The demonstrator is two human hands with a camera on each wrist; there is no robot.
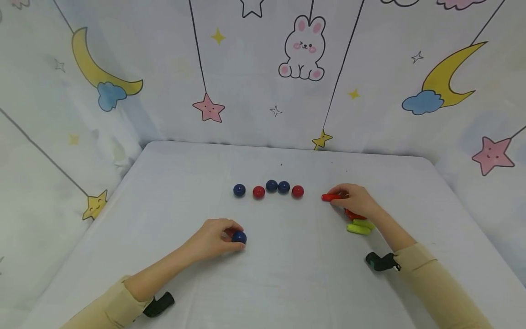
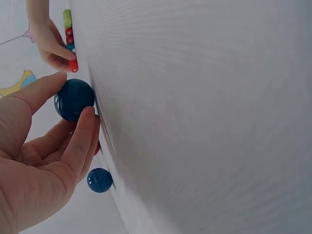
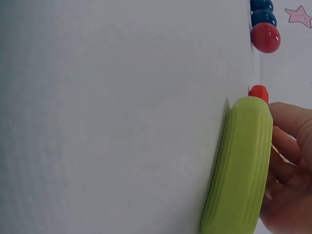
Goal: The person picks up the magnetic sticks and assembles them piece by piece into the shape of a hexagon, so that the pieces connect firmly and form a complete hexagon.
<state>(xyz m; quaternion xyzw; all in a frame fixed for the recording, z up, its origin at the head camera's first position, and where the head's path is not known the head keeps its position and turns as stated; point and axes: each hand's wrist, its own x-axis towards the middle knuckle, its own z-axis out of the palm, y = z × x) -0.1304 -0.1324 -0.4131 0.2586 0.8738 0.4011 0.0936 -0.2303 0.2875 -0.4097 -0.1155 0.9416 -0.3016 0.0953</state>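
A printed fabric backdrop (image 1: pixel 250 59) stands behind a counter (image 1: pixel 283 283) draped in matte white cloth. The left hand (image 1: pixel 215 238) and right hand (image 1: pixel 356 200) each pinch one item. The left's is a glossy dark-blue ball (image 1: pixel 239 236), left of centre; farther back, three blue balls (image 1: pixel 271 185) and two red balls (image 1: pixel 258 192) form a loose row. Near the right wrist lie two yellow-green rods (image 1: pixel 358 229) and partly hidden red pieces (image 1: pixel 355 215). The right's is a smooth red rod (image 1: pixel 328 197), right of the row. Assessed risks: the slick ball could slip and roll; a knock could scatter the unrestrained row; the low wrist could sweep the rods aside. Balls appear hard and polished; rods resemble moulded plastic, the green ones grooved lengthwise.
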